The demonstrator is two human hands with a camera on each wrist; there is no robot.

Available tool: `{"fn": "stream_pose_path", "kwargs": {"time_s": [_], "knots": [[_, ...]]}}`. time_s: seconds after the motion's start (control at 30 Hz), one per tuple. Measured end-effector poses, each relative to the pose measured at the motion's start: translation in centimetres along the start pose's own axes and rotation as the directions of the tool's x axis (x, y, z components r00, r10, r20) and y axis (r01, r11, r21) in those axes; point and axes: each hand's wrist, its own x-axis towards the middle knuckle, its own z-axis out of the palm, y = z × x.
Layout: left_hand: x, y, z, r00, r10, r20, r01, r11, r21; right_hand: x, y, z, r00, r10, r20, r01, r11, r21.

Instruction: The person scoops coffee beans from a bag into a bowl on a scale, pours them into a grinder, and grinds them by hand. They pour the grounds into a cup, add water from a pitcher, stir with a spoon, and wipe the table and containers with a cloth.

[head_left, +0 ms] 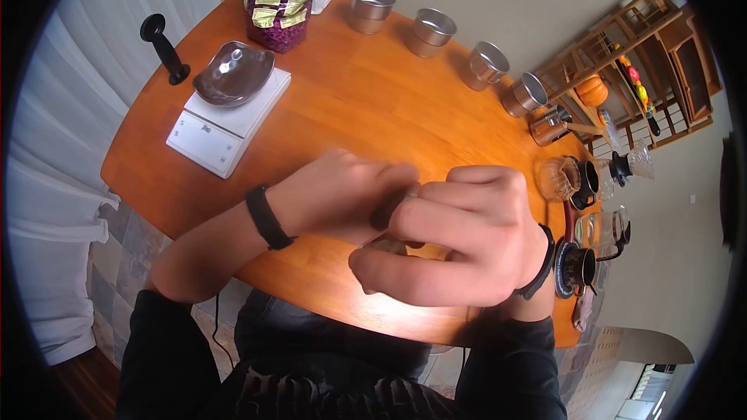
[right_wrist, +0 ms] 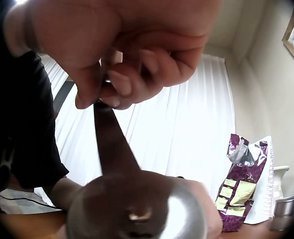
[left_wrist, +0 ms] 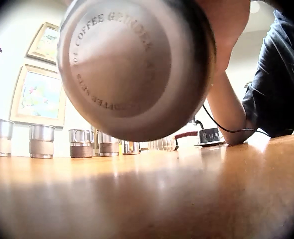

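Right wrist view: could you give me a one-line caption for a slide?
Right hand holds the crank of a metal grinder; white curtains and a purple bag behind.

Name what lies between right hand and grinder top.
A dark crank arm runs from the right hand to the grinder top in the right wrist view.

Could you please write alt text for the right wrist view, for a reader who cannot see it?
The right hand pinches the end of a dark crank on a round metal grinder, which the left hand holds. White curtains hang behind; a purple bag stands at right, near a metal cup.
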Motion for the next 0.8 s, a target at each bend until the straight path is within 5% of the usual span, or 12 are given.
{"fn": "stream_pose_path", "kwargs": {"time_s": [0.4, 0.47, 0.6, 0.8], "knots": [[-0.2, 0.3, -0.1, 0.992, 0.099, 0.084, -0.092, 0.993, -0.077, -0.1, 1.1, -1.8, 0.998, 0.024, 0.051, -0.021, 0.998, -0.054], [-0.5, 0.5, 0.2, 0.975, 0.217, 0.040, -0.220, 0.970, 0.104, -0.8, 3.2, -2.2, 0.999, 0.042, -0.004, -0.042, 0.999, -0.004], [-0.3, 0.7, -0.4, 0.962, 0.271, -0.040, -0.264, 0.955, 0.133, -1.3, 4.8, -4.2, 0.930, 0.365, -0.030, -0.365, 0.931, 0.015], [0.1, 0.4, -1.9, 0.941, 0.290, -0.177, -0.285, 0.957, 0.051, -2.2, 5.8, -4.5, 0.839, 0.544, 0.005, -0.543, 0.839, 0.038]]}}
